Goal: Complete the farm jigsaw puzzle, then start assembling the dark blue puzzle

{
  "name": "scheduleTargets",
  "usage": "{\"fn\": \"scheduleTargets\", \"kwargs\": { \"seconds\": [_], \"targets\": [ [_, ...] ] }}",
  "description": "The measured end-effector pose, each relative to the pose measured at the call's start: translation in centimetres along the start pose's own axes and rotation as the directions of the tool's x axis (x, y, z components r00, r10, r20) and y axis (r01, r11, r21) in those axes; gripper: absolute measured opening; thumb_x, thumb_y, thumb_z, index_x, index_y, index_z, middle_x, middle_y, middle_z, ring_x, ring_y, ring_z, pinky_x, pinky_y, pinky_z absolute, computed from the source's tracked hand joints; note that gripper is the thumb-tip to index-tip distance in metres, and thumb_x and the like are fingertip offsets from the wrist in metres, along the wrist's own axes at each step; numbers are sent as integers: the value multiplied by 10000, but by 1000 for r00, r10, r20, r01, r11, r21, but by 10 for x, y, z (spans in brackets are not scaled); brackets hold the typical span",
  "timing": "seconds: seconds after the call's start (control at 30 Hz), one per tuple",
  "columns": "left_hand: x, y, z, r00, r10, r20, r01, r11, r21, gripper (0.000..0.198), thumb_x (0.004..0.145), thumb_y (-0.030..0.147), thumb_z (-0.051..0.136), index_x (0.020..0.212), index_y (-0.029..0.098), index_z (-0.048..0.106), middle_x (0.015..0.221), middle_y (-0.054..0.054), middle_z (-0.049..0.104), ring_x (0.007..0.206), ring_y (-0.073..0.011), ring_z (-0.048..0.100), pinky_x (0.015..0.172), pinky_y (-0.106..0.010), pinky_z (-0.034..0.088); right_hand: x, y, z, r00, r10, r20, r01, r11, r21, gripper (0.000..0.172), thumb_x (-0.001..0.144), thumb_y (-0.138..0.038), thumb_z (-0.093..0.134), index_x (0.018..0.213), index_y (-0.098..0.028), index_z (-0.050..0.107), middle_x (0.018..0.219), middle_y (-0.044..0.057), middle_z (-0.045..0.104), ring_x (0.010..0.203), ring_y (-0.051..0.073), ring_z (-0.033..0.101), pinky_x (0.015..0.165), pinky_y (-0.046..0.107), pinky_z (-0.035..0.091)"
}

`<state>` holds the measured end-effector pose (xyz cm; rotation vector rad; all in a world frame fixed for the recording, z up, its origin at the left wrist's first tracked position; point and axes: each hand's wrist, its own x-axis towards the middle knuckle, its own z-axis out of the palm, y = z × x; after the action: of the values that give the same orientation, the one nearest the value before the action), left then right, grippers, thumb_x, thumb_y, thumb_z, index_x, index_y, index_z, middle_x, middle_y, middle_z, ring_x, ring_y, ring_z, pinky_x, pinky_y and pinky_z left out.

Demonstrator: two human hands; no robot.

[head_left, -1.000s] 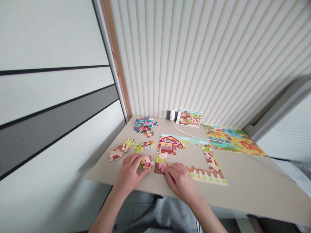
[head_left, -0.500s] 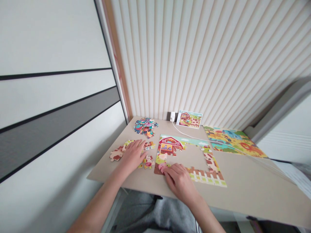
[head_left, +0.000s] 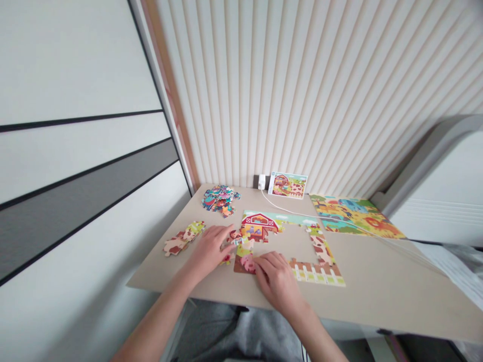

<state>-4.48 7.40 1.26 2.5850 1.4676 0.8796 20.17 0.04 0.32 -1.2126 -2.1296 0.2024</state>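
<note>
- Fingers of the left hand [head_left: 226, 234] are spread a little, and their tips are at the left edge of the half-done farm puzzle [head_left: 259, 227]. They are on or right by some small puzzle pieces [head_left: 237, 239]. I cannot tell if they pinch one.
- Fingers of the right hand [head_left: 266, 264] are close together and bent down. They touch one pink pig piece [head_left: 247, 262] at the bottom left corner of the half-done farm puzzle. They do not look like a pinch, but I cannot tell for sure.
- Two hands are here, the left hand [head_left: 207, 249] and the right hand [head_left: 275, 281], both at the near side of the half-done farm puzzle.
- One red barn [head_left: 259, 223] is at the top of the half-done farm puzzle.
- One fence row [head_left: 317, 274] runs along its bottom, and one cow-spot strip [head_left: 321, 249] is on its right. Bare board shows in the middle.
- One small group of joined cow pieces [head_left: 178, 242] lies to the left of the half-done farm puzzle, past the left hand.
- One pile of mixed pieces [head_left: 221, 200] sits behind it, to the left. It has too many pieces to count.
- One picture card [head_left: 287, 185] stands behind it, beside one white plug [head_left: 261, 182] with one white cord [head_left: 290, 209].
- One other puzzle [head_left: 354, 217] lies to its right and looks whole.
</note>
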Motion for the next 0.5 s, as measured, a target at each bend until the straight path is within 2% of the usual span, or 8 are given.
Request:
{"fn": "scheduleTargets", "kwargs": {
  "seconds": [0.1,0.17,0.27,0.37,0.5],
  "targets": [
    [-7,31,2,999,39,20,-37,995,-97,523,917,266,678,1413,292,514,1283,-63,662,1196,-244,603,1057,-423,476,-1,9,-2,987,125,-99,-118,991,69,245,1003,-232,522,1182,-244,689,1096,100,685,1017,246,628,912,403,493],
    [-11,46,7,997,58,41,-53,991,-125,530,918,248,681,1417,291,505,1296,-56,654,1206,-239,594,1061,-417,480,-4,15,-5,971,212,-111,-195,969,151,284,1002,-270,530,1246,-249,674,1147,105,686,1048,248,640,934,402,506],
    [-14,61,18,994,93,52,-86,989,-122,559,907,219,697,1424,275,493,1308,-55,650,1221,-242,583,1081,-432,470,-10,23,-12,937,347,-45,-317,897,307,297,990,-353,554,1221,-239,702,1092,96,729,986,245,677,890,385,535],
    [-13,72,27,989,141,47,-135,985,-108,549,907,217,695,1417,264,499,1318,-66,648,1246,-258,575,1110,-465,448,-14,29,-20,878,476,57,-450,777,441,321,966,-437,571,1107,-208,747,939,83,761,816,234,688,747,349,545],
    [-11,81,35,984,178,16,-176,980,-91,505,964,238,606,1450,258,470,1381,-95,609,1294,-285,552,1119,-505,437,-10,46,-33,835,531,144,-521,680,517,346,908,-477,614,939,-166,764,788,59,736,672,194,640,609,289,487]
  ]
}}
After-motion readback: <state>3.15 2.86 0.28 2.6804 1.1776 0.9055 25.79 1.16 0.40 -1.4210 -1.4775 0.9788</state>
